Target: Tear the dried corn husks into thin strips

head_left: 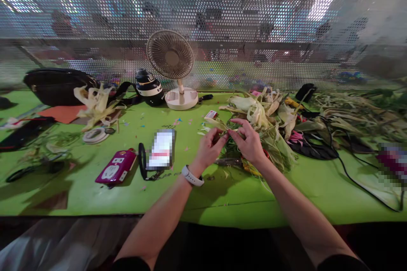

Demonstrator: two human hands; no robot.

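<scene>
My left hand (210,147), with a white band on its wrist, is closed in a pinch above the green table. Against it, my right hand (247,140) pinches too, its thumb and fingertips meeting the left ones. Between and just above the fingertips shows a thin pale-green strip of corn husk (219,123); its lower end is hidden by the fingers. Directly behind and under my right hand lies a heap of dried corn husks (254,108), with broad green leaves (280,148) on its near side. Dark-jawed pliers or scissors (229,161) lie partly beneath my right wrist.
Left on the table (197,203) are a phone (163,148), a magenta device (117,167), a tape roll (94,135) and more husks (95,101). A fan (171,57), bottle (149,89) and black bag (60,87) stand before a perforated screen (222,21). A black cable (359,186) trails right.
</scene>
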